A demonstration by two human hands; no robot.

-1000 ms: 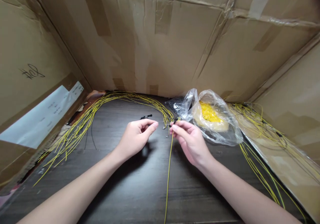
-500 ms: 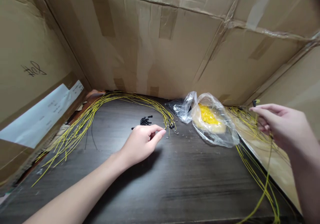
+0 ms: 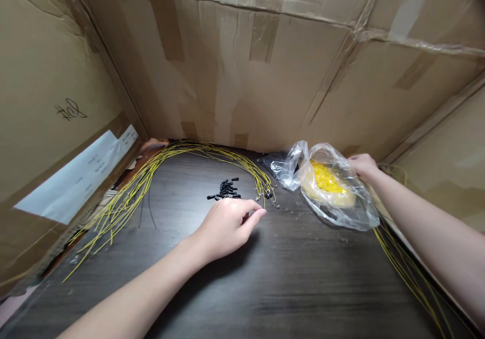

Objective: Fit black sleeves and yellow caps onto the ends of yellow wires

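Note:
Over the dark table, my left hand [image 3: 235,225] has its thumb and forefinger pinched together close to the terminal ends of the yellow wires [image 3: 261,177]. Whatever sits in that pinch is too small to make out. Just behind this hand lies a small pile of black sleeve-like parts [image 3: 227,187]. My right hand [image 3: 362,167] reaches past the far right side of a clear plastic bag [image 3: 366,212] holding small yellow parts [image 3: 326,177]. Its fingers are mostly hidden there, near more yellow wires [image 3: 394,170].
Cardboard walls [image 3: 235,76] enclose the table [image 3: 295,278] at the back and sides. A second clear bag [image 3: 278,164] with black parts leans at the back. A printed white sheet [image 3: 79,177] is stuck on the left wall. More yellow wires [image 3: 401,278] run along the right edge.
My right hand, which held up a yellow wire with a black end piece, has moved left and away to behind the bag. My left hand keeps its pinch; the view has shifted slightly.

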